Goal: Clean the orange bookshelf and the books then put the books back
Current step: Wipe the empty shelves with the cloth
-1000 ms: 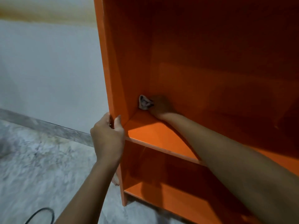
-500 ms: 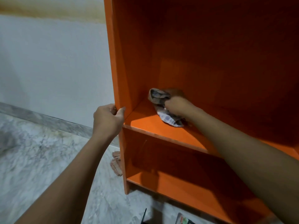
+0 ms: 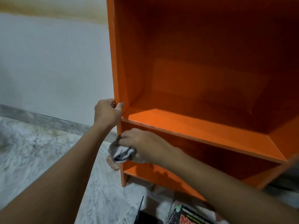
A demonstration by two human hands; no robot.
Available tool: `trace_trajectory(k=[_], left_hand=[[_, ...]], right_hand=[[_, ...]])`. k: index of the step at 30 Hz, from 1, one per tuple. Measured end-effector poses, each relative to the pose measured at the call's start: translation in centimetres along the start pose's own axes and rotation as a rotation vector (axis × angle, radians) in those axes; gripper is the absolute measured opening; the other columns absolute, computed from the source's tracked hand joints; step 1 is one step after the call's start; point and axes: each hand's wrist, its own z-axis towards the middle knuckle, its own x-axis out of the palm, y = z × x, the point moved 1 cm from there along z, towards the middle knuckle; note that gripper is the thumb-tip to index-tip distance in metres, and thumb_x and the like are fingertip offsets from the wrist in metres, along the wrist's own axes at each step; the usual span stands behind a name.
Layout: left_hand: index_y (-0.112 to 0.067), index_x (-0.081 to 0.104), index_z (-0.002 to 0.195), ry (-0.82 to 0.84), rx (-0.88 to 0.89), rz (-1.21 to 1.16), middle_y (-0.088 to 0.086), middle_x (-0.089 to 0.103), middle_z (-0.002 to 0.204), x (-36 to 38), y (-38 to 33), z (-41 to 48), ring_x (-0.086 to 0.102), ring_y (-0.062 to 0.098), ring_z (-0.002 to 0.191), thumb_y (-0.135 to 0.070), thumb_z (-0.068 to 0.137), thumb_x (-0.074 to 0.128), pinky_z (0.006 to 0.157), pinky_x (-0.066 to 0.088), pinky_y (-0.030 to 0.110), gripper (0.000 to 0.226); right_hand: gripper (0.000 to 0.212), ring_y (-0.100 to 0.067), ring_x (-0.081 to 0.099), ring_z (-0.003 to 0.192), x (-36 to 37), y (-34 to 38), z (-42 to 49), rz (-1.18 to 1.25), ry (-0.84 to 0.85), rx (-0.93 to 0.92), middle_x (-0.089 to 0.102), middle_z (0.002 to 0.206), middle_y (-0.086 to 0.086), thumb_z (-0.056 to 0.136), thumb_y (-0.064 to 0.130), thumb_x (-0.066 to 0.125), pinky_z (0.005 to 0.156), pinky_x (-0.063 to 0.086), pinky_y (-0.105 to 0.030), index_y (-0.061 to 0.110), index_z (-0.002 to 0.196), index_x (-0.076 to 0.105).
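My right hand (image 3: 142, 145) has left the middle board (image 3: 202, 126) of the bookshelf (image 3: 202, 70) and dropped to seven o'clock of it; its fingers curl round the cloth (image 3: 122, 153) at the left upright, by the lower bay; my left hand (image 3: 108, 111) still grips that upright at nine o'clock, thumb inside; I judge the board wiped, the lower bay next; a book (image 3: 191, 215) lies on the floor at six o'clock, not yet returned.

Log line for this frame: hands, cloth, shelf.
left hand: grips bookshelf side panel | right hand: holds cloth at left panel below middle shelf | book: on floor
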Motion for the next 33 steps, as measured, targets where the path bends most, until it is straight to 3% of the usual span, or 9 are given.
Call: trace_trajectory(k=[3,7,11,16,19,21,25,33], left_hand=[[-0.006,0.066,0.120,-0.009,-0.009,0.018,0.014,0.068,0.118,0.1,-0.4,-0.6,0.057,0.023,0.083,-0.031,0.098,0.055,0.078,0.045,0.031,0.035],[-0.008,0.064,0.124,-0.017,-0.042,0.030,0.014,0.066,0.123,0.1,-0.7,-1.0,0.064,0.034,0.102,-0.035,0.098,0.055,0.085,0.048,0.036,0.038],[-0.010,0.061,0.128,-0.020,-0.087,0.051,0.012,0.064,0.129,0.2,-1.3,-1.5,0.062,0.038,0.112,-0.036,0.098,0.054,0.095,0.049,0.044,0.041],[-0.008,0.064,0.125,-0.025,-0.087,0.062,0.014,0.065,0.125,0.1,-1.0,-1.2,0.064,0.037,0.107,-0.034,0.097,0.057,0.093,0.051,0.042,0.039],[-0.006,0.066,0.120,-0.036,-0.044,0.081,0.014,0.067,0.122,0.3,-0.4,-0.7,0.064,0.036,0.105,-0.033,0.097,0.058,0.094,0.050,0.040,0.036],[-0.006,0.067,0.117,-0.056,-0.022,0.069,0.015,0.068,0.119,0.4,0.1,-0.4,0.065,0.035,0.101,-0.032,0.097,0.058,0.092,0.052,0.040,0.034],[-0.003,0.063,0.124,-0.065,-0.018,0.051,0.016,0.066,0.122,0.6,0.3,-0.4,0.065,0.036,0.104,-0.029,0.098,0.057,0.085,0.050,0.037,0.037],[-0.004,0.061,0.124,-0.166,-0.089,-0.066,0.015,0.064,0.117,3.1,2.0,-3.8,0.063,0.037,0.105,-0.023,0.098,0.048,0.092,0.052,0.047,0.034]], right_hand=[[0.049,-0.028,0.057,0.112,1.5,1.6,-1.4,-0.102,-0.210,0.015,0.064,0.124,-0.010,0.072,0.006,0.079,0.087,0.052,-0.034,0.008,0.119,0.066],[0.032,-0.029,0.055,0.116,3.0,1.9,-0.2,-0.159,-0.396,0.093,0.064,0.122,-0.014,0.088,0.007,0.049,0.095,0.050,-0.038,0.002,0.113,0.068],[0.020,-0.029,0.057,0.111,4.5,1.3,1.4,-0.176,-0.525,0.120,0.067,0.115,-0.015,0.091,0.009,0.062,0.089,0.053,-0.038,0.000,0.106,0.071],[0.020,-0.025,0.061,0.085,5.7,-0.3,3.1,-0.195,-0.640,0.104,0.070,0.093,-0.011,0.077,0.008,0.081,0.071,0.053,-0.034,0.002,0.095,0.075],[0.017,-0.028,0.061,0.077,6.0,-1.3,4.0,-0.202,-0.756,0.094,0.069,0.086,-0.011,0.079,0.007,0.079,0.066,0.051,-0.036,0.001,0.094,0.073],[0.014,-0.030,0.062,0.080,6.4,-2.0,4.0,-0.238,-0.751,0.095,0.069,0.087,-0.011,0.083,0.011,0.076,0.068,0.051,-0.038,0.000,0.092,0.074],[0.012,-0.029,0.062,0.098,6.3,-3.6,1.1,-0.387,-0.588,0.089,0.070,0.101,-0.009,0.078,0.011,0.076,0.082,0.048,-0.035,0.004,0.088,0.075],[0.045,-0.022,0.057,0.104,2.5,-4.8,-10.0,-0.301,-0.591,0.262,0.068,0.116,-0.005,0.063,0.003,0.085,0.081,0.052,-0.031,0.009,0.105,0.073]])
